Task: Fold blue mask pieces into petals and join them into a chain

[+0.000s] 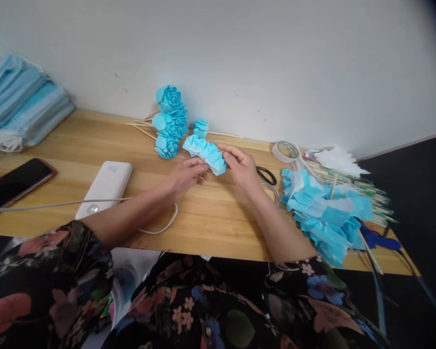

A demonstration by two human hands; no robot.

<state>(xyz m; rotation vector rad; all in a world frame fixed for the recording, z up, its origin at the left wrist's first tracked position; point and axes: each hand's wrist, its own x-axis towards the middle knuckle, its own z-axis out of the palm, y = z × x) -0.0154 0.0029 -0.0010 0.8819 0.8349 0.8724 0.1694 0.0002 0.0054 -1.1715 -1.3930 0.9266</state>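
1. The wooden table [210,218] runs out of view to the left of the grip; its near edge is covered by flowered sleeves.
2. Far left of the grip, a stack of pale blue face masks [22,104] is cut off by the frame, so I cannot count it.
3. Right of the grip, a heap of blue scraps [323,213] lies over thin sticks. The single pieces are hard to make out.
4. Just behind the right hand [241,167], black scissors [267,174] show only their handle loops.
5. The pleated blue strip [205,152] is held just above the table, between both hands. It is light blue, folded into tight ruffles, with a whiter edge along its near side.
6. The left hand [185,175] pinches the strip's near end between thumb and fingers. The right hand's fingers press together on its other end.
7. Counted: one white power bank [105,186] left of the grip, with one white cable [160,225] looping below the left wrist.
8. One dark phone [16,182] lies farther left.
9. Beyond the grip lies a cluster of at least three blue flowers [169,121] on sticks, with one smaller bud [201,128] beside them.
10. One tape roll [286,151] lies beyond and to the right of the right hand.
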